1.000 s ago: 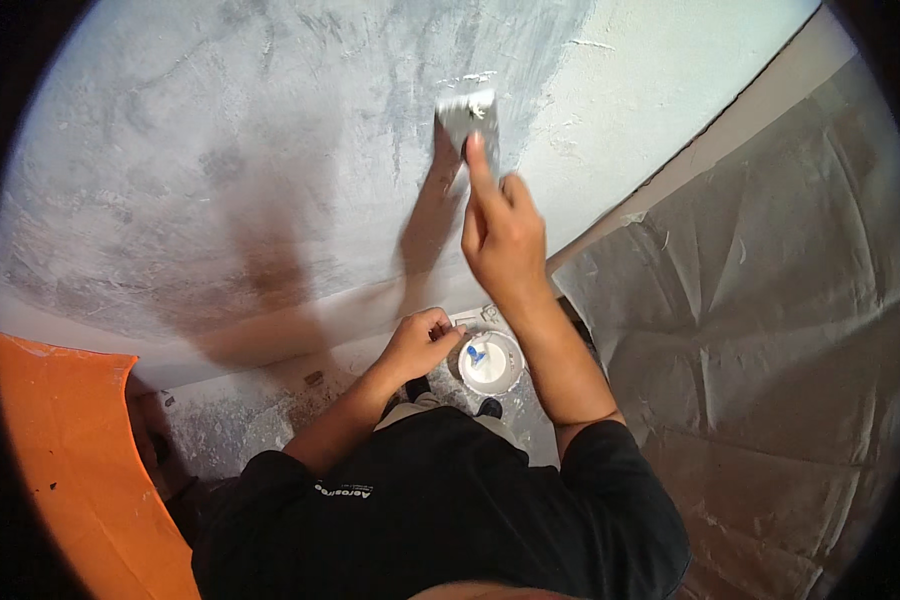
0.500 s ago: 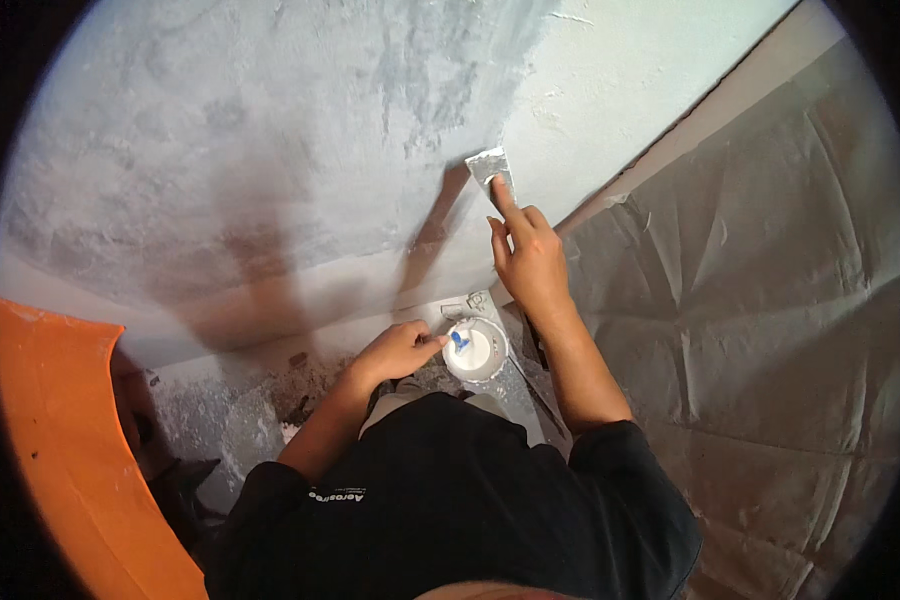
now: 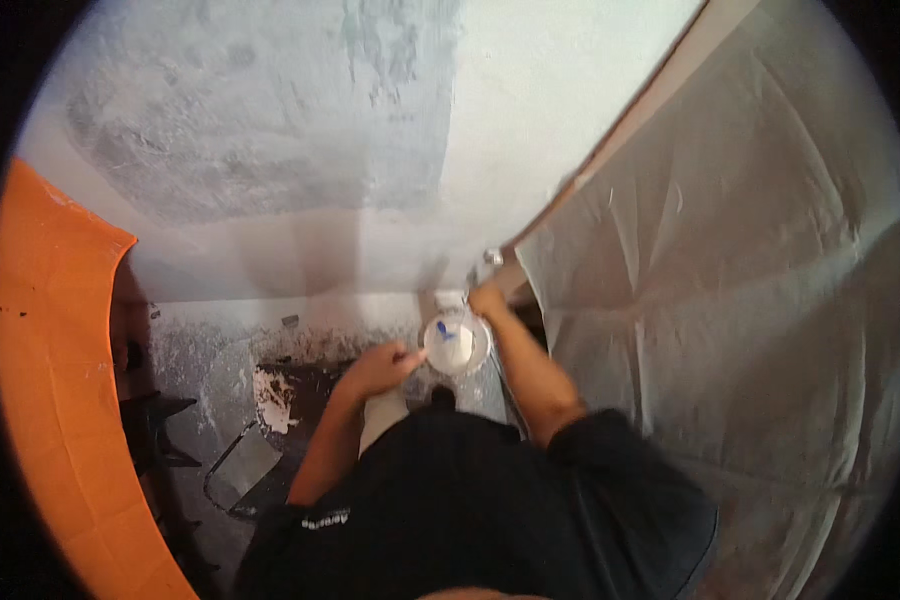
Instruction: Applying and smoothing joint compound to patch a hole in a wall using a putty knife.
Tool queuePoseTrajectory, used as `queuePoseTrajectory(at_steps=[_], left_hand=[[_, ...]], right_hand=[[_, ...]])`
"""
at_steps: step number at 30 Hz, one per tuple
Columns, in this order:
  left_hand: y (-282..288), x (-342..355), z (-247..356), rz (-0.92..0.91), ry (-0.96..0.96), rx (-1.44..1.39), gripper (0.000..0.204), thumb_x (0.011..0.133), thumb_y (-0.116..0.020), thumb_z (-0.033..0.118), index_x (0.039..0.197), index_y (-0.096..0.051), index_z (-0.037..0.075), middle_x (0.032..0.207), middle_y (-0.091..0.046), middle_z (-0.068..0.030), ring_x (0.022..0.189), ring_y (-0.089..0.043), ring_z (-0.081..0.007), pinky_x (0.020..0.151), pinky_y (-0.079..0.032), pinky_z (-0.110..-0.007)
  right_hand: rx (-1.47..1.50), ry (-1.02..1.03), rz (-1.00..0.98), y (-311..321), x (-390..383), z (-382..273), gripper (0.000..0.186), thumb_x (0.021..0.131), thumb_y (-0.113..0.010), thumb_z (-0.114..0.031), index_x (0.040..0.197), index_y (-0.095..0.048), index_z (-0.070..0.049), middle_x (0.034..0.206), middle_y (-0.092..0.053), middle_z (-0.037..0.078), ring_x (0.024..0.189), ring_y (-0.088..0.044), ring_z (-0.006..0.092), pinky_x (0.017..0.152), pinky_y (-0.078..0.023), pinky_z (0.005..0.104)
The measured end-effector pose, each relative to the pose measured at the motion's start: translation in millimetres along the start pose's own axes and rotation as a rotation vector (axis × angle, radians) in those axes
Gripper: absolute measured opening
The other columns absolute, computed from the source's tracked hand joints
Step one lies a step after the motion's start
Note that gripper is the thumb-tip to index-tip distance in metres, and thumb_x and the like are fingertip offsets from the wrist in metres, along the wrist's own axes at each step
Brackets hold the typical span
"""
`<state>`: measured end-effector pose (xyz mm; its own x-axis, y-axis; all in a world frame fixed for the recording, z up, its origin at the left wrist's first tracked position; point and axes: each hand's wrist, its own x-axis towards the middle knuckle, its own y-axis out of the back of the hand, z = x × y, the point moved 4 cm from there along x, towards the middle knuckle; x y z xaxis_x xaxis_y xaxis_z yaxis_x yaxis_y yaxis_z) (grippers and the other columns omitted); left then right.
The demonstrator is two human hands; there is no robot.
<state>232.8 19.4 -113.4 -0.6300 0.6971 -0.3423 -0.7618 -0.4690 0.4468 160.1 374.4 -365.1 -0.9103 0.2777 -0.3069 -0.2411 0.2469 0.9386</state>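
A round white tub (image 3: 482, 346) stands low in front of me, near the foot of the wall. White paste (image 3: 458, 350) is inside, with a small blue object (image 3: 446, 329) on it. My right hand (image 3: 487, 298) is just beyond the tub's far right rim, closed around a putty knife. Its metal blade (image 3: 490, 259) is blurred and points away from me; the handle is hidden in the hand. At the tub's left side is my left hand (image 3: 378, 368), index finger stretched to the rim and the other fingers loosely bent. Whether the fingertip touches the rim is unclear.
A wall (image 3: 270, 130) with a grey patch on white rises ahead. Wrinkled grey-brown sheeting (image 3: 730, 290) covers the right side. An orange panel (image 3: 65, 360) curves along the left. Dark objects (image 3: 165, 425) and a dark tray-like piece (image 3: 305, 395) lie on the spattered floor.
My right hand has come down from the wall with the putty knife to beside the tub. My left hand stays by the tub, its index finger now straighter. The whole view has shifted.
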Motion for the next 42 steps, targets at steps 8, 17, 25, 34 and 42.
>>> queuePoseTrajectory(at_steps=[8, 17, 25, 34, 42], left_hand=[[0, -23, 23, 0.373, 0.0, -0.183, 0.034, 0.093, -0.066, 0.034, 0.087, -0.057, 0.001, 0.073, -0.059, -0.0069, 0.066, -0.053, -0.0143, 0.063, -0.046, -0.031], [-9, -17, 25, 0.379, -0.003, -0.292, 0.03, 0.093, -0.067, 0.03, 0.089, -0.057, 0.002, 0.074, -0.059, -0.003, 0.066, -0.051, -0.0107, 0.063, -0.045, -0.028], [-35, -1, 26, 0.269, -0.054, -0.261, 0.026, 0.093, -0.066, 0.026, 0.092, -0.058, 0.001, 0.077, -0.062, -0.0046, 0.067, -0.055, -0.0112, 0.063, -0.047, -0.029], [-25, 32, 41, 0.15, -0.208, -0.287, 0.02, 0.093, -0.066, 0.021, 0.091, -0.059, 0.002, 0.078, -0.064, -0.0044, 0.069, -0.057, -0.01, 0.064, -0.047, -0.028], [14, 52, 57, 0.131, -0.241, -0.384, 0.016, 0.093, -0.064, 0.015, 0.092, -0.058, 0.0, 0.081, -0.066, -0.0044, 0.07, -0.057, -0.0083, 0.066, -0.046, -0.025]], right_hand=[[0.717, 0.342, 1.082, 220, -160, -138, 0.027, 0.085, -0.063, -0.005, 0.111, -0.06, -0.001, 0.088, -0.064, 0.016, 0.081, -0.063, 0.0329, 0.069, -0.051, 0.0405], [0.931, 0.345, 1.024, 238, -170, -130, 0.021, 0.089, -0.067, -0.01, 0.108, -0.064, 0.0, 0.091, -0.068, 0.014, 0.08, -0.066, 0.0183, 0.072, -0.051, 0.0306], [1.204, 0.129, 0.911, 212, -165, -103, 0.019, 0.092, -0.063, -0.017, 0.102, -0.062, 0.0, 0.074, -0.066, 0.013, 0.068, -0.064, 0.0196, 0.063, -0.049, 0.0341], [1.341, 0.3, 0.99, 321, -67, -89, 0.032, 0.097, -0.059, -0.029, 0.086, -0.063, 0.001, 0.066, -0.061, 0.008, 0.057, -0.053, 0.0129, 0.054, -0.042, 0.0304], [1.235, -0.072, 1.041, 310, -25, -109, 0.052, 0.093, -0.062, -0.041, 0.066, -0.061, 0.004, 0.056, -0.054, 0.018, 0.056, -0.05, 0.0237, 0.058, -0.043, 0.0399]])
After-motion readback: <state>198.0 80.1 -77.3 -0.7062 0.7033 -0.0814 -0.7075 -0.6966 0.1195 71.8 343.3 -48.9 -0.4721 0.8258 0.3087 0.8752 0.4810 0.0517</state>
